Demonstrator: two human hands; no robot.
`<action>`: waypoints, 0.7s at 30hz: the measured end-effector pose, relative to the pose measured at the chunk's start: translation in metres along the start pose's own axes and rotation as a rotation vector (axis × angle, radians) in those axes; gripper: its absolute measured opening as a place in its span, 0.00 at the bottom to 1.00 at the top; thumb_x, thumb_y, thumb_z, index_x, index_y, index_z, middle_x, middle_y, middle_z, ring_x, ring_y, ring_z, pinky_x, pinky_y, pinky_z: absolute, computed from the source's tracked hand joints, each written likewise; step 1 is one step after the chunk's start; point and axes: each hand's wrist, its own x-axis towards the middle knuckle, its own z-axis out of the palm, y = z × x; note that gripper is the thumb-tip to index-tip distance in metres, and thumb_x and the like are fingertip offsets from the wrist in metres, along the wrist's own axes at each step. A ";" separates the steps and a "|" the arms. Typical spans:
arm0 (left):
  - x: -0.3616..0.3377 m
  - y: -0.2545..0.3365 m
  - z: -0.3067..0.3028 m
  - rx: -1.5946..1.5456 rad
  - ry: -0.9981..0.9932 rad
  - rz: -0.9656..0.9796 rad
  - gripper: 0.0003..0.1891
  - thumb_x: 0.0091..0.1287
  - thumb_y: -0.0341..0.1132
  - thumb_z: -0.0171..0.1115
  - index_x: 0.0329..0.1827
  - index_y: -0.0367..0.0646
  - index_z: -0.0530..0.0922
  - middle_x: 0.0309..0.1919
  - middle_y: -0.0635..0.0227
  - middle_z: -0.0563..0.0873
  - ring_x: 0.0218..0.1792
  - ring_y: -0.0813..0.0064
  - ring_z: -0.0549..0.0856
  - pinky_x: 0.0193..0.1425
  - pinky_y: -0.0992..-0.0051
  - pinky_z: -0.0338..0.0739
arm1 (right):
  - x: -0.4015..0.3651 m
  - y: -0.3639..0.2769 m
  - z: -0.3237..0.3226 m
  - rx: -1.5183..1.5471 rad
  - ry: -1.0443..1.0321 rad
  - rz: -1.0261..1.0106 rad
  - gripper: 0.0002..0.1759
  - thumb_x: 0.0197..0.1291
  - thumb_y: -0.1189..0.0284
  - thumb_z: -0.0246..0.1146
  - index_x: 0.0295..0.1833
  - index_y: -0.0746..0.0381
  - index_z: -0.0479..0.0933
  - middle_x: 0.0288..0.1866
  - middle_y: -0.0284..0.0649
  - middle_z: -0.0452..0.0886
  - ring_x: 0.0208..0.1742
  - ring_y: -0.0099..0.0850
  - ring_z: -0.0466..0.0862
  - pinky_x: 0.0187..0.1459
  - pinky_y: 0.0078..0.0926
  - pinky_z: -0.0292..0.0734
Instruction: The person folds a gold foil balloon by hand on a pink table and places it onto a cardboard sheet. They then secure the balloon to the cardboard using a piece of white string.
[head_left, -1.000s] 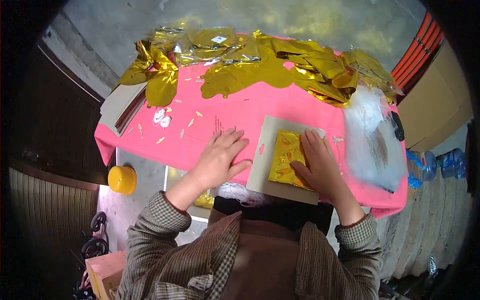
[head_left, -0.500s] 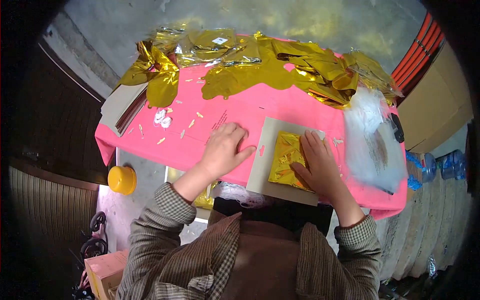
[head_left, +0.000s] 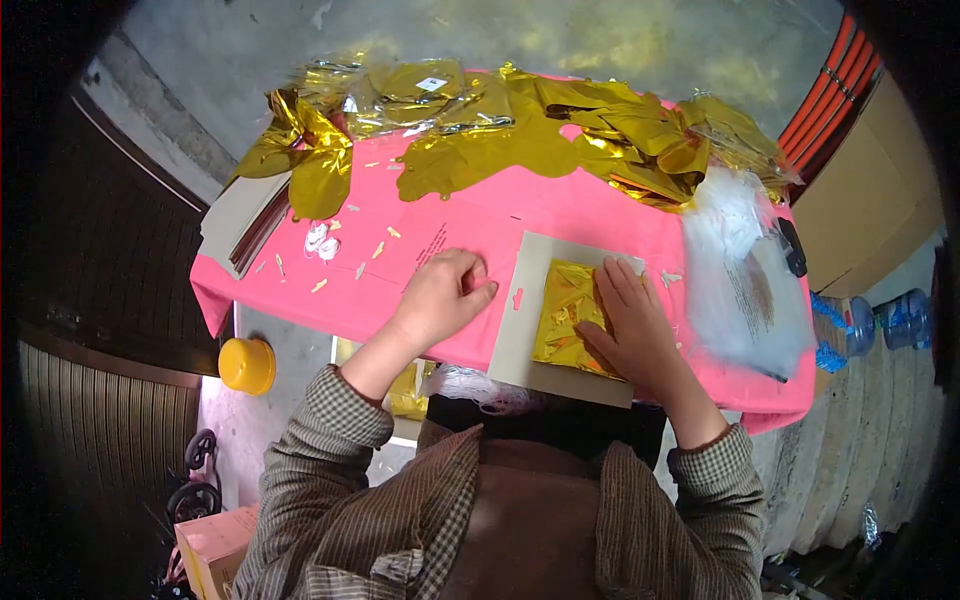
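My right hand [head_left: 632, 325] lies flat on a folded gold foil piece [head_left: 568, 325], its fingers stretched. Beneath the foil is a grey-beige card [head_left: 508, 330] with a small hanger-shaped cutout near its left edge. To the left of the card, my left hand [head_left: 440, 298] rests low over the pink tabletop with its fingers curled in and its thumb near them. Whatever may be between those fingers is hidden. Small printed text [head_left: 432, 245] shows just above the left hand, seemingly on a clear bag lying flat.
Gold foil shapes [head_left: 490, 155] line the table's far side, with packed foil [head_left: 430, 85] behind. Clear plastic bags [head_left: 740, 290] lie at right, a card stack [head_left: 245, 225] at left. White string [head_left: 322, 242] and small scraps lie nearby. A yellow tub [head_left: 246, 365] stands below.
My left hand has curled its fingers in from a spread pose. My right hand stays on the foil. The whole view has shifted slightly.
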 end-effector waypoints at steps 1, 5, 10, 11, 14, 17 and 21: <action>0.000 0.000 0.000 0.000 -0.001 0.000 0.11 0.59 0.35 0.67 0.32 0.37 0.75 0.27 0.64 0.76 0.29 0.69 0.77 0.35 0.69 0.73 | 0.000 0.001 0.001 -0.004 0.003 -0.010 0.40 0.62 0.54 0.58 0.70 0.70 0.59 0.73 0.55 0.58 0.76 0.51 0.54 0.74 0.51 0.45; -0.003 -0.002 0.001 0.014 0.046 0.065 0.10 0.61 0.34 0.66 0.32 0.37 0.75 0.26 0.65 0.76 0.27 0.71 0.77 0.34 0.71 0.73 | -0.001 0.001 0.001 -0.002 0.009 -0.009 0.40 0.62 0.54 0.58 0.70 0.70 0.58 0.73 0.55 0.58 0.76 0.51 0.54 0.73 0.51 0.45; -0.007 -0.006 0.008 0.062 0.196 0.197 0.09 0.60 0.32 0.65 0.32 0.37 0.75 0.25 0.60 0.78 0.27 0.64 0.78 0.33 0.68 0.74 | -0.001 0.000 0.001 -0.002 0.014 -0.015 0.40 0.62 0.54 0.58 0.70 0.71 0.58 0.73 0.55 0.58 0.76 0.51 0.54 0.73 0.51 0.45; -0.008 -0.003 0.006 0.093 0.176 0.153 0.08 0.60 0.32 0.65 0.32 0.37 0.75 0.24 0.58 0.79 0.27 0.60 0.79 0.33 0.66 0.74 | -0.001 0.000 0.000 -0.002 0.013 -0.016 0.40 0.62 0.54 0.58 0.70 0.71 0.58 0.73 0.55 0.58 0.76 0.51 0.54 0.73 0.51 0.45; -0.010 0.003 0.008 0.176 0.193 0.119 0.07 0.60 0.31 0.64 0.31 0.37 0.75 0.23 0.55 0.80 0.27 0.54 0.81 0.32 0.61 0.76 | 0.000 0.000 0.001 -0.011 -0.006 -0.010 0.40 0.62 0.53 0.57 0.71 0.70 0.58 0.73 0.55 0.58 0.76 0.51 0.54 0.73 0.50 0.46; -0.011 0.011 0.010 0.273 0.216 0.160 0.07 0.60 0.31 0.63 0.31 0.37 0.75 0.24 0.54 0.81 0.28 0.52 0.82 0.33 0.58 0.77 | 0.000 0.001 0.001 -0.009 -0.009 0.000 0.40 0.62 0.53 0.57 0.71 0.70 0.57 0.73 0.55 0.58 0.76 0.51 0.54 0.73 0.50 0.46; -0.010 0.015 0.011 0.369 0.167 0.213 0.07 0.59 0.32 0.63 0.31 0.37 0.75 0.24 0.52 0.81 0.29 0.51 0.83 0.33 0.57 0.77 | 0.000 0.001 0.001 -0.003 0.002 -0.007 0.40 0.62 0.54 0.58 0.71 0.70 0.58 0.73 0.54 0.58 0.76 0.51 0.54 0.74 0.50 0.45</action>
